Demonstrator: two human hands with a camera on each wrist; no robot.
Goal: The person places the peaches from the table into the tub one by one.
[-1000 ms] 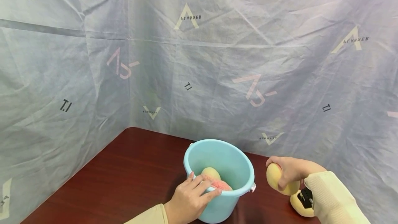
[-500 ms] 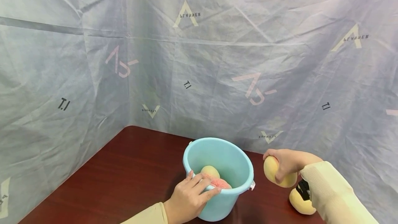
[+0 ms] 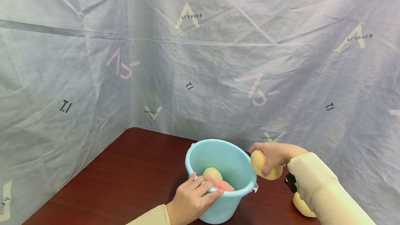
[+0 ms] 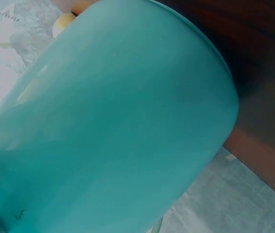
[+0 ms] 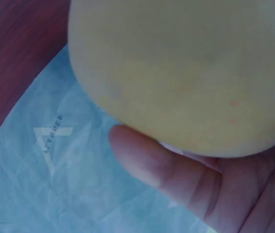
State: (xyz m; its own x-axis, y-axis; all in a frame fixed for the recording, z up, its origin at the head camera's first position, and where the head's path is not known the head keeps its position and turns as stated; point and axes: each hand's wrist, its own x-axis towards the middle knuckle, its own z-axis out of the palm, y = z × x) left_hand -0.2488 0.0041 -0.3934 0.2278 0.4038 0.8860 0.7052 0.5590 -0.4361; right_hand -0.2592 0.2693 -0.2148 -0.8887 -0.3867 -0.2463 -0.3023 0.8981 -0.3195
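Note:
My left hand [image 3: 190,200] grips the near rim of a light blue bucket [image 3: 218,209], fingers hooked over its edge. Inside the bucket lie a yellow peach-like fruit [image 3: 212,173] and a pink textured one [image 3: 223,185]. Just off the bucket's right rim, my right hand [image 3: 276,153] holds a yellow peach-like fruit [image 3: 257,161] with a reddish patch. In the right wrist view this held fruit [image 5: 176,73] looks smooth and yellow, with the thumb [image 5: 147,158] against its side. The left wrist view is mostly filled by the bucket's outer wall [image 4: 113,121].
Another yellow fruit [image 3: 302,206] rests on the dark red table [image 3: 125,180] at the right, partly behind the right sleeve [image 3: 322,186]. A white handle joint [image 3: 255,187] juts from the bucket's right side. Grey printed cloth [image 3: 200,79] hangs behind and at the left.
My right hand has carried the held fruit up and left, away from the fruit on the table and close to the bucket's rim. My left hand has stayed on the rim.

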